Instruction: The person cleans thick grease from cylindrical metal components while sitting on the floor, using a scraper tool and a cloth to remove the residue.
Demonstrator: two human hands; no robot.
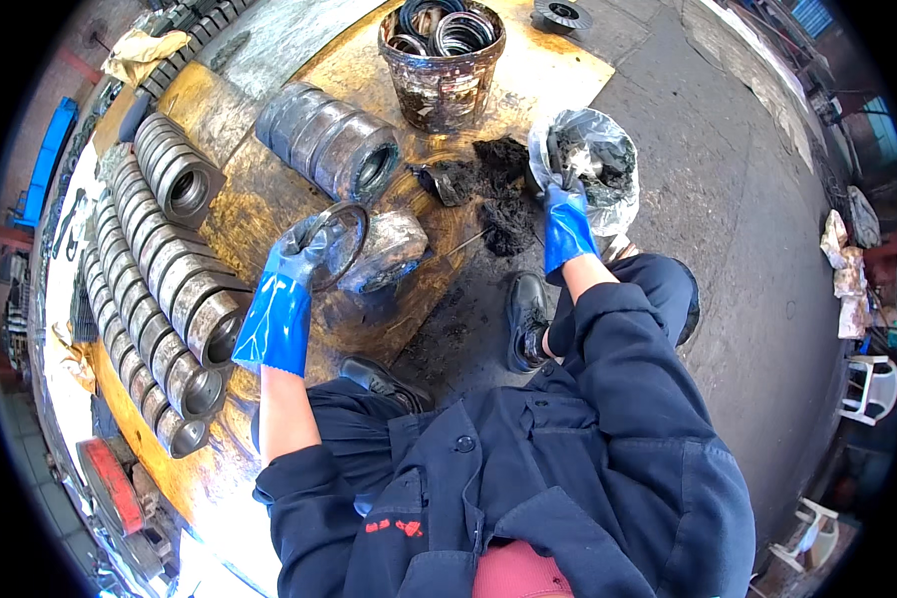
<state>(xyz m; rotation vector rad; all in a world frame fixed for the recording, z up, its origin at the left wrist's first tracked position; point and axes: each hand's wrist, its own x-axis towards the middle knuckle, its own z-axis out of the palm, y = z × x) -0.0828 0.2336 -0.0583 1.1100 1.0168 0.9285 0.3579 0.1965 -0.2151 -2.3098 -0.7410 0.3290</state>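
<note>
My left hand (307,251), in a blue rubber glove smeared with dark grease, is closed around a thin dark ring (364,231) held upright. Just beyond it lies a short metal cylinder (397,237), partly wrapped in clear plastic. My right hand (570,219), gloved the same way, reaches into a container lined with a clear plastic bag (623,204). Dark grease and a pale lump show inside the bag. The fingers of that hand are partly hidden there, so their grip is unclear.
A grimy bucket (439,90) of rings stands at the far side. Rows of metal collars (174,269) lie at the left, with a thicker row (314,130) near the middle. Dark greasy clumps (508,224) sit between my hands. My shoes (528,319) are close by.
</note>
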